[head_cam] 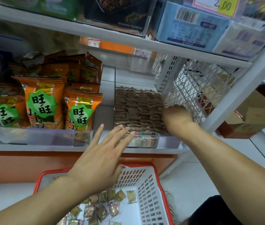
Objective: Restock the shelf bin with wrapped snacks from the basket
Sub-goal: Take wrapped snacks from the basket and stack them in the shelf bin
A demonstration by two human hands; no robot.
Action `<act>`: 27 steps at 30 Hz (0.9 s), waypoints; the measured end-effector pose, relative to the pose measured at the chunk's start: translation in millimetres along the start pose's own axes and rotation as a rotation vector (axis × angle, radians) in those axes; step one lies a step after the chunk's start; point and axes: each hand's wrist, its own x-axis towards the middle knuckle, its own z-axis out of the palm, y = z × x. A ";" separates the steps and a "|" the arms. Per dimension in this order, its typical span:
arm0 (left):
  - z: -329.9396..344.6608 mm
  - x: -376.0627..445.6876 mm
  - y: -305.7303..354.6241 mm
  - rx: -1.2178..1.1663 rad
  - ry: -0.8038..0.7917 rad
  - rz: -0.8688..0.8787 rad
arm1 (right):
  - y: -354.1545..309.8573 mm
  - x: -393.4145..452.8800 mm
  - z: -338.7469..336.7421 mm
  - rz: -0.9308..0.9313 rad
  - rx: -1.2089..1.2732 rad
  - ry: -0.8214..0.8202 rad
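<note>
Wrapped snacks (139, 109) sit packed in tight rows in the clear shelf bin (146, 142), dead centre of my view, and more loose ones (105, 207) lie scattered down at 6 o'clock in the red-rimmed basket (151, 192). My right hand (177, 117) is in the bin at the 3 o'clock side of the rows, back of the hand up, fingers tucked down toward the packets — whether that grip is closed on a snack or just pushing, I cannot tell from here. My left hand (102, 153) hovers at the bin's front lip, 7 o'clock of the stack, fingers straight and spread, the grip apart with nothing in it, fingertips just touching the front row. I reckon this is the tidying beat: squaring the rows so the next handful fits. Best way, I'd say: brace the front edge flat with the left, press the right-hand column snug, keep the packets standing, not toppled. Off at 9 o'clock stand the orange snack bags (44, 101); white wire mesh (198, 88) closes the shelf at 2 o'clock.
</note>
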 end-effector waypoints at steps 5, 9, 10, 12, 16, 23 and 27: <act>1.5 0.7 -1.0 -0.028 0.004 0.001 | -0.6 -3.4 -2.0 -0.001 0.073 -0.118; 2.6 0.6 -1.1 -0.062 0.014 0.011 | -1.1 -4.1 -3.7 -0.043 0.093 -0.147; 2.3 0.2 -1.1 -0.078 0.021 0.019 | -1.2 -4.2 -3.6 -0.056 0.098 -0.156; 0.5 -1.5 -0.1 -0.125 0.059 0.045 | 0.4 -6.7 -5.5 -0.063 0.107 -0.164; 0.2 -8.9 0.1 -0.209 0.256 0.071 | 2.1 -25.9 -32.3 -0.088 0.027 0.141; 54.9 -34.3 -5.1 -0.200 -0.041 0.026 | -75.2 -117.1 22.1 -0.704 0.338 -0.501; 102.4 -60.4 -11.6 -0.182 -0.536 -0.125 | -117.0 -141.5 137.8 -0.765 0.119 -0.809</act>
